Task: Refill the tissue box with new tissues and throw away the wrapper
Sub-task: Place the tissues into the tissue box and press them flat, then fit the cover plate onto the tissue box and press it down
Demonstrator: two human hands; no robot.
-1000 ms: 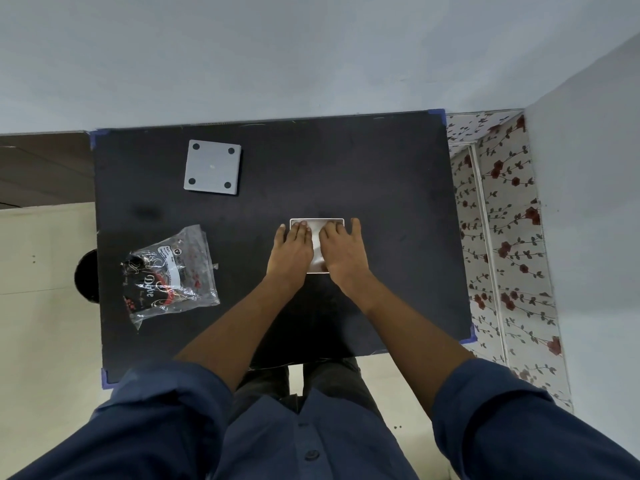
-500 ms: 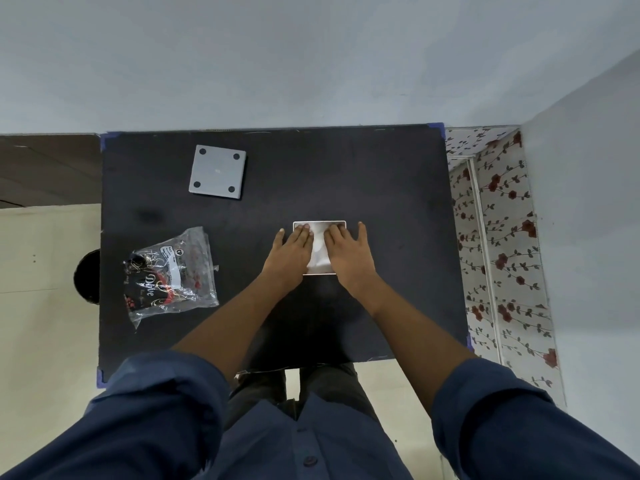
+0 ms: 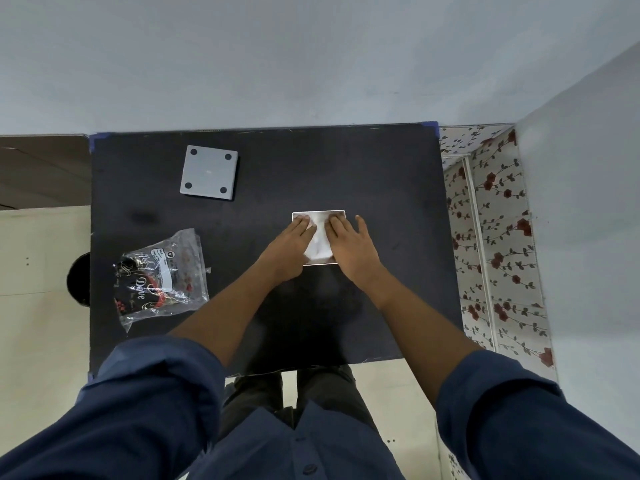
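A silver tissue box [image 3: 320,214] sits open near the middle of the black table [image 3: 381,174], filled with white tissues [image 3: 319,243]. My left hand [image 3: 289,245] and my right hand [image 3: 349,244] lie flat on the tissues, fingers together and pointing away from me, pressing down side by side. A grey square lid [image 3: 209,172] with four dark round feet lies at the table's far left. The emptied clear plastic wrapper [image 3: 162,277], printed in black and red, rests crumpled at the left edge.
A dark round bin [image 3: 78,284] stands on the floor just past the table's left edge. A grey wall runs behind the table, and flowered wallpaper [image 3: 498,244] covers the wall on the right.
The view has shifted slightly. My hands have spread a little apart on the tissues, showing more white between them; the box, lid and wrapper stay where they were.
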